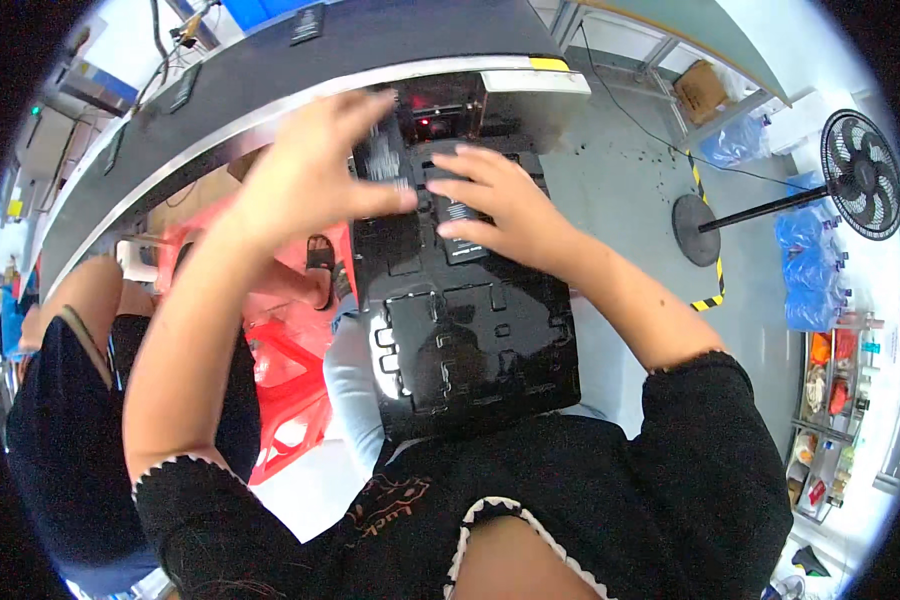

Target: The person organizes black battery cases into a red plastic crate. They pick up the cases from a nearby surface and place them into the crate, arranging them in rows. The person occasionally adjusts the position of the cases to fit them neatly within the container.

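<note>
A glossy black plastic tray [530,350] with moulded recesses lies across my lap, its far end under the belt's edge. My left hand [305,175], blurred by motion, is above the tray's far left side. Its thumb and fingers span a thin black rectangular pack [378,150] with smeared pale print, apparently gripped by its ends. My right hand [510,205] reaches over the far middle of the tray, fingers spread. Beneath those fingers a second black pack [465,247] with white print lies in a recess, partly covered by them.
A dark conveyor belt [410,40] with a pale metal edge crosses ahead, carrying several similar flat packs [308,24]. Under its edge glows a small red light [425,122]. Another person in dark clothes [65,420] sits at left beside red stools [295,370]. A black fan [860,175] stands at right.
</note>
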Demonstrator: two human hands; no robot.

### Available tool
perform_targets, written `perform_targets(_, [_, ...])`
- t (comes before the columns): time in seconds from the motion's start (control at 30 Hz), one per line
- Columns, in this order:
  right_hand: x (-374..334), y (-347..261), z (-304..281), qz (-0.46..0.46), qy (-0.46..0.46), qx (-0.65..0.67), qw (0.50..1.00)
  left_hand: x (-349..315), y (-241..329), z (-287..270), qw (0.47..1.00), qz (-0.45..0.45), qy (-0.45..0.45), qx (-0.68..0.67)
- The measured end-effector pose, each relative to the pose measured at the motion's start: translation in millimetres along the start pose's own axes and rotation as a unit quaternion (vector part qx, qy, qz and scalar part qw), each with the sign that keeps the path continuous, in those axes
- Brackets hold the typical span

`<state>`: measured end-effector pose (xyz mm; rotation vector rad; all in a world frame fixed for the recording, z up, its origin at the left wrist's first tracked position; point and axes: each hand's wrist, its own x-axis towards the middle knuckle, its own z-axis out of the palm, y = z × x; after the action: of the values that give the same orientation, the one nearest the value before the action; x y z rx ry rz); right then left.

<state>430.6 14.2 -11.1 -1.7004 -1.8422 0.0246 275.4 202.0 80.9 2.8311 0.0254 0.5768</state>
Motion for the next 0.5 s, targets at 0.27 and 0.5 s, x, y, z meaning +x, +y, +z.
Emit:
perform_targets(0.27, [-28, -26, 12, 0.037, -0.045, -0.109, 0.992, -71, 5, 64, 0.996, -0.061, -0.048, 0.045])
perform_targets(0.5, [-16, -26, 17, 0.034, -0.009, -0.138, 0.99, -81, 3, 92, 0.993, -0.039, -0.061, 0.09])
